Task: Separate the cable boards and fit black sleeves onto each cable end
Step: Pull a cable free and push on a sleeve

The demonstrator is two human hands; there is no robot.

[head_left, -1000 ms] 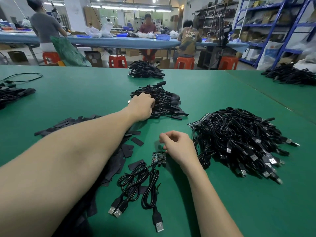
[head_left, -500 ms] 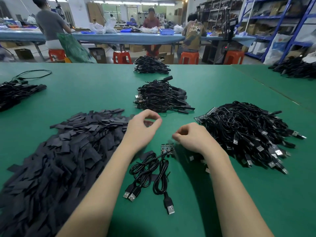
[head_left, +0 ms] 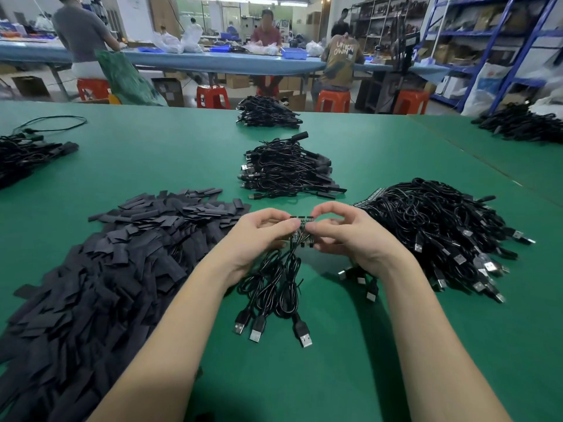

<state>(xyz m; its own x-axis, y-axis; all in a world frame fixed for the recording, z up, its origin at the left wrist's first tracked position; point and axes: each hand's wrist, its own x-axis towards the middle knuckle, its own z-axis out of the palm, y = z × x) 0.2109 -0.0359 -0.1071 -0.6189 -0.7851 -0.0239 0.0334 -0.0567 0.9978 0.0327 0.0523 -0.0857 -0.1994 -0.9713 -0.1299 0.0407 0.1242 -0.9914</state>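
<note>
1. Cable boards (head_left: 301, 231), a small joined strip with dark components, sit pinched between both hands above the green table (head_left: 335, 376), near the middle of the view.
2. Three black cables (head_left: 275, 284) hang from that strip in loose coils, and their USB plugs (head_left: 304, 338) lie on the table between the two forearms.
3. The left hand (head_left: 259, 239) curls thumb and fingertips onto the strip's left edge.
4. The right hand (head_left: 350, 236) mirrors it, thumb and fingers clamped on the right edge, with the forefinger arched over the top.
5. A broad heap of flat black sleeves (head_left: 122, 269) spreads over the table to the left, reaching up beside the left wrist.
6. A large pile of unsorted cables (head_left: 441, 239) lies just right of the right hand, plugs pointing outward.
7. Beyond the hands sits a smaller cable bundle (head_left: 286, 172), some ends already covered in black.
8. Farther back lies another bundle (head_left: 265, 115), near the table's far edge.
9. More cable heaps rest at the far left (head_left: 21, 156) and far right (head_left: 524, 123).
10. Behind the table, people sit on red stools (head_left: 213, 97) at a long blue bench (head_left: 213, 60).
</note>
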